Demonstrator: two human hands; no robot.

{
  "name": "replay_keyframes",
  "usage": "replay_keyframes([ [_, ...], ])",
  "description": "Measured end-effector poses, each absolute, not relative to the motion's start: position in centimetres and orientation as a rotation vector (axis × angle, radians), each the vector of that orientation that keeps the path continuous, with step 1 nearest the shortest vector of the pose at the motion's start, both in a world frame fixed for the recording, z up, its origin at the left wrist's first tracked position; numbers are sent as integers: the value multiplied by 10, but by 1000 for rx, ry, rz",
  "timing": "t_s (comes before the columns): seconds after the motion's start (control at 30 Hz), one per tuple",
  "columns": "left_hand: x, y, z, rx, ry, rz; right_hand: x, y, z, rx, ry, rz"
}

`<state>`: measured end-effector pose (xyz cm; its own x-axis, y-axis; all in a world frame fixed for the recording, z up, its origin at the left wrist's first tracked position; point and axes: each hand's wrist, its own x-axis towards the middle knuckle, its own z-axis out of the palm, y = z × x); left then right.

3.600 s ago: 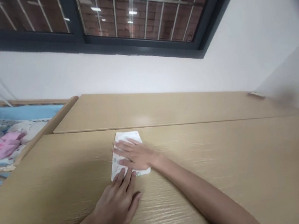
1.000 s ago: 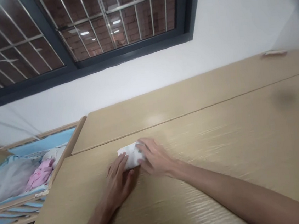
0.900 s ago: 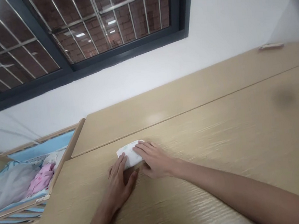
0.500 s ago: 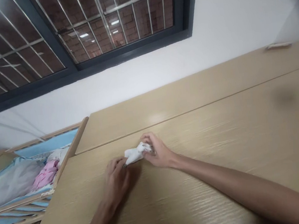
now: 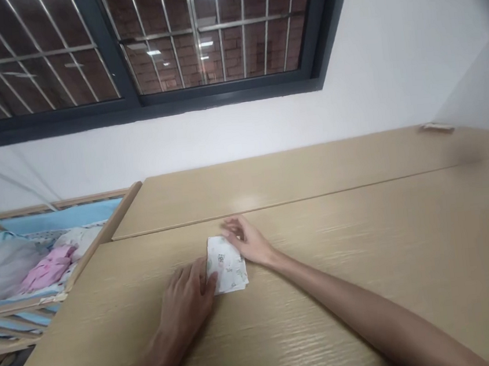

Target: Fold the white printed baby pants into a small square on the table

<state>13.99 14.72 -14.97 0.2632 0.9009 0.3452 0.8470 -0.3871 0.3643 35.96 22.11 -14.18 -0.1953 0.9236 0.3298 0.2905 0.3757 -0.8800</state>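
A white folded sheet (image 5: 228, 269) with small printed figures lies flat on the wooden tabletop; whether it is cloth or paper I cannot tell. Its layers show slightly offset at the lower right corner. My left hand (image 5: 189, 296) grips the left edge, thumb on top and fingers alongside, partly hidden. At the upper right corner, my right hand (image 5: 250, 240) rests against the sheet. Its fingers are loosely curled beyond the top edge, with a gap between them and the thumb.
The pale wooden tabletop (image 5: 343, 254) has a seam (image 5: 298, 199) running across it. To the left stands a wooden crib (image 5: 101, 236) with blue lining and pink cloth (image 5: 48, 267). A small flat object (image 5: 437, 127) lies at the far right by the wall. Behind is a barred window (image 5: 221, 45).
The sheet has gone from a bunched, narrow bundle between my hands to a flat, folded rectangle. My right hand has loosened. The view has tilted.
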Motion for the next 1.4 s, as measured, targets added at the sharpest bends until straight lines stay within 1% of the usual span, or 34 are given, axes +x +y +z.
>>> replay_keyframes([
  [0.03,141,143,-149,2528,1631,851,361,217,-139,-1049,-1804,762],
  [0.1,147,131,-148,2715,1393,931,361,206,-127,-924,-2048,603],
  [0.2,159,113,-149,2814,1101,819,357,186,-110,-680,-2417,488],
  [0.3,167,103,-153,2818,1089,758,350,173,-107,-579,-2658,462],
  [0.4,167,104,-157,2820,1110,695,351,175,-116,-634,-2752,440],
  [0.53,163,107,-158,2883,1105,663,366,198,-126,-761,-2740,401],
  [0.67,161,107,-158,2915,1061,679,385,220,-132,-984,-2670,348],
  [0.8,154,116,-155,2743,1065,791,391,223,-138,-1122,-2528,284],
  [0.9,145,131,-152,2524,1445,901,391,217,-139,-1182,-2360,201],
  [0.97,140,141,-151,2411,1722,863,391,214,-138,-1177,-2301,165],
  [1.03,137,148,-153,2353,1821,782,391,212,-137,-1151,-2297,158],
  [1.23,140,158,-165,2394,1658,658,388,215,-136,-1187,-2290,234],
  [1.33,140,161,-159,2409,1556,601,382,207,-134,-1209,-2288,176],
  [1.4,136,159,-147,2411,1515,564,373,194,-130,-1228,-2271,96],
])
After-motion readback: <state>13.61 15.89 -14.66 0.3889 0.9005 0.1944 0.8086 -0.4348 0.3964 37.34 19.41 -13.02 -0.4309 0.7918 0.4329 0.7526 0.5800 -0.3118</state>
